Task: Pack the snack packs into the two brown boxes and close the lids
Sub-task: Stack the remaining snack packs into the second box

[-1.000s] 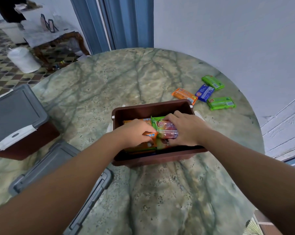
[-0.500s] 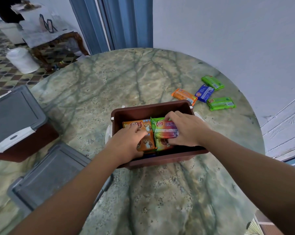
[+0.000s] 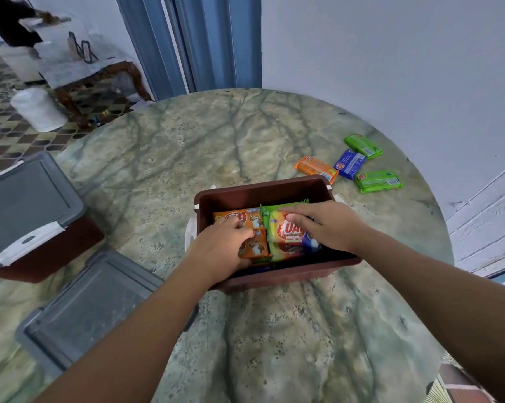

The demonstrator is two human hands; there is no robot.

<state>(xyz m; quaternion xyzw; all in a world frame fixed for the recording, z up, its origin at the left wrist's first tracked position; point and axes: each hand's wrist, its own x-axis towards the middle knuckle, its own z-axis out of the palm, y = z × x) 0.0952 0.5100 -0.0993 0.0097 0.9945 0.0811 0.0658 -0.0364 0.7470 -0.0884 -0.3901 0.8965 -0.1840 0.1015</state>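
An open brown box (image 3: 274, 189) stands in the middle of the round marble table (image 3: 216, 146). Inside it lie orange snack packs (image 3: 239, 217) on the left and a green snack pack (image 3: 286, 232) on the right, over other packs. My left hand (image 3: 222, 248) reaches over the near rim and presses its fingertips on the orange packs. My right hand (image 3: 326, 225) holds the green pack, fingers along its far edge and thumb on its face. A second brown box (image 3: 42, 257) with its grey lid on sits at the far left.
A loose grey lid (image 3: 91, 303) lies at the front left, beside the open box. Several loose packs lie at the right by the wall: one orange (image 3: 315, 167), one blue (image 3: 350, 163), two green (image 3: 363, 145) (image 3: 379, 181). The wall runs close behind them.
My left hand has drawn back from the middle of the box to the orange packs on the left. The green pack under my right hand has settled lower and shows more of its face.
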